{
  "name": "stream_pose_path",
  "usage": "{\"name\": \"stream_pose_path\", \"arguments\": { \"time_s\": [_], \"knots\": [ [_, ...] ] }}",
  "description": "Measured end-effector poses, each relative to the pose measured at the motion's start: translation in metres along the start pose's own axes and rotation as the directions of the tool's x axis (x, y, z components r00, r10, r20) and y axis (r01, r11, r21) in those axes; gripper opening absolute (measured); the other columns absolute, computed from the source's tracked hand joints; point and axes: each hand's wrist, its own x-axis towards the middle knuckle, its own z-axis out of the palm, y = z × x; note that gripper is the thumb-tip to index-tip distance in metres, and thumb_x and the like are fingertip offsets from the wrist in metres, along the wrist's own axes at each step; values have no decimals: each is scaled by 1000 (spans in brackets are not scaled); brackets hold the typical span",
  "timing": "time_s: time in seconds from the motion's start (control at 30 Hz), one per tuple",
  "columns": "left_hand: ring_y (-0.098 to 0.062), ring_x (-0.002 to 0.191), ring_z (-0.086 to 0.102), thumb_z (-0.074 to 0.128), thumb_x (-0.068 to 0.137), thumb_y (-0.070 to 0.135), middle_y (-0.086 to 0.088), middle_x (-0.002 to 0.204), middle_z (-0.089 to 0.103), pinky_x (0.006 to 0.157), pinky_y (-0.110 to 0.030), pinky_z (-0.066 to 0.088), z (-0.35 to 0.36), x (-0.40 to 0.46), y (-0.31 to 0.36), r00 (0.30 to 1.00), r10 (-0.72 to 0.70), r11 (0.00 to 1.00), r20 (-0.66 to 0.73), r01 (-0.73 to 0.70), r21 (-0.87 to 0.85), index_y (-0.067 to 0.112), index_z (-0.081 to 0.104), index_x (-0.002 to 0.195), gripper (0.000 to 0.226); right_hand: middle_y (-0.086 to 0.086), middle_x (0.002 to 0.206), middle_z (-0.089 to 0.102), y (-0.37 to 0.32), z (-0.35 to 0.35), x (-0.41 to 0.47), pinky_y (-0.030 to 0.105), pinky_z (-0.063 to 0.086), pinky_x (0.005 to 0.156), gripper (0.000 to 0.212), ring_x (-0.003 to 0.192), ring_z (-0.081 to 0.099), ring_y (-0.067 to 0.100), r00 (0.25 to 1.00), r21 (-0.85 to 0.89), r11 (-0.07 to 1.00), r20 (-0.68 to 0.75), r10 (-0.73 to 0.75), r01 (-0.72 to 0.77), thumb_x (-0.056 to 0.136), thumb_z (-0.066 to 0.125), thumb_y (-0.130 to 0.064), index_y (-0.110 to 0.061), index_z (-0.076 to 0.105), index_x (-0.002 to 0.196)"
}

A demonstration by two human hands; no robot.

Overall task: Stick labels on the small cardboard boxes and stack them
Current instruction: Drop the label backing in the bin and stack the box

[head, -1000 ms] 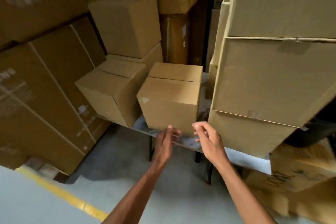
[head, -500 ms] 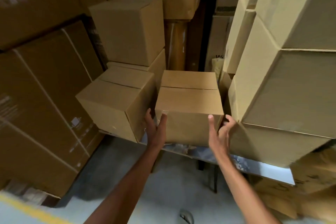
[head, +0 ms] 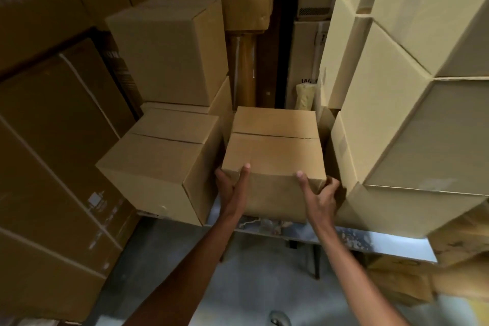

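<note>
Stacked cartons wall in a narrow warehouse aisle on every side, dark brown ones at the left and pale ones rising in a leaning column at the right [head: 412, 119]. Between them runs a worn metal table [head: 383, 243] above a grey concrete floor. On its left end sits a carton [head: 158, 174] with two more stacked behind it [head: 169, 53]. In the gap between that carton and the pale column stands the small box [head: 274, 159], flaps closed, its seam running left to right across the top, and no label visible on the faces that show. It lies straight ahead of the person, squarely between both arms, its near face turned toward them. The left hand [head: 231, 188] grips the near left corner, thumb up on the top edge and fingers wrapped around the side. The right hand [head: 321, 194] grips the near right corner the same way, fingers tucked into the slim gap beside the pale column. Neither hand is nearer; the hold is even. Judging from this, the box is being taken out toward the body, and the tight clearance on the right is what could snag.
</note>
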Motion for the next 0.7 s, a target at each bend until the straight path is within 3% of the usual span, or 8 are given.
{"name": "stream_pose_path", "arguments": {
  "time_s": [0.23, 0.3, 0.37, 0.5, 0.57, 0.6, 0.7],
  "knots": [
    [-19, 125, 57, 72, 74, 65, 2, 140, 56, 109, -52, 46, -9, 1, 22, 983, 111, 993, 143, -115, 17, 26, 38, 144, 86, 20, 152, 44, -11, -7, -22, 41, 35, 114, 98, 138, 44, 35, 983, 46, 998, -179, -40, 49, 84, 71, -64, -7, 30, 152],
    [-17, 121, 60, 75, 80, 57, 3, 136, 58, 106, -50, 50, -15, 0, 38, 973, 152, 988, 175, -156, 8, 28, 40, 139, 74, 14, 141, 52, -25, -9, -33, 42, 41, 111, 95, 128, 51, 31, 969, 56, 994, -234, -78, 94, 81, 70, -70, -10, 37, 146],
    [-15, 118, 60, 74, 88, 46, 3, 135, 57, 105, -47, 51, -24, -3, 56, 959, 187, 982, 212, -189, -10, 33, 38, 133, 59, 5, 131, 53, -43, -11, -46, 35, 40, 103, 90, 120, 52, 23, 952, 61, 987, -279, -126, 149, 81, 71, -68, -11, 41, 143],
    [-6, 125, 48, 73, 91, 42, 12, 143, 45, 102, -22, 43, -49, -14, 92, 932, 275, 961, 239, -260, -93, 31, 28, 152, 77, 0, 126, 54, -83, -13, -72, 19, 34, 96, 80, 116, 50, 14, 906, 87, 964, -372, -203, 252, 84, 74, -55, -9, 45, 142],
    [-7, 133, 46, 75, 85, 56, 13, 149, 44, 109, -30, 42, -64, -17, 112, 919, 298, 954, 259, -275, -119, 33, 28, 153, 86, -1, 127, 58, -103, -10, -87, 17, 37, 96, 78, 117, 54, 15, 881, 99, 946, -405, -246, 309, 84, 76, -55, -10, 47, 141],
    [-7, 132, 48, 75, 83, 59, 13, 147, 47, 110, -33, 43, -72, -18, 122, 916, 303, 952, 264, -280, -122, 32, 31, 151, 85, 0, 128, 60, -113, -8, -93, 19, 39, 97, 80, 118, 56, 16, 870, 107, 937, -418, -261, 333, 83, 76, -58, -11, 48, 141],
    [6, 114, 54, 77, 85, 50, 23, 126, 54, 94, -18, 47, -93, -13, 154, 893, 390, 920, 226, -369, -131, 37, 41, 132, 60, 4, 131, 63, -141, 4, -109, 33, 45, 109, 94, 122, 59, 21, 846, 107, 922, -448, -289, 372, 74, 73, -76, -14, 50, 140]
  ]
}}
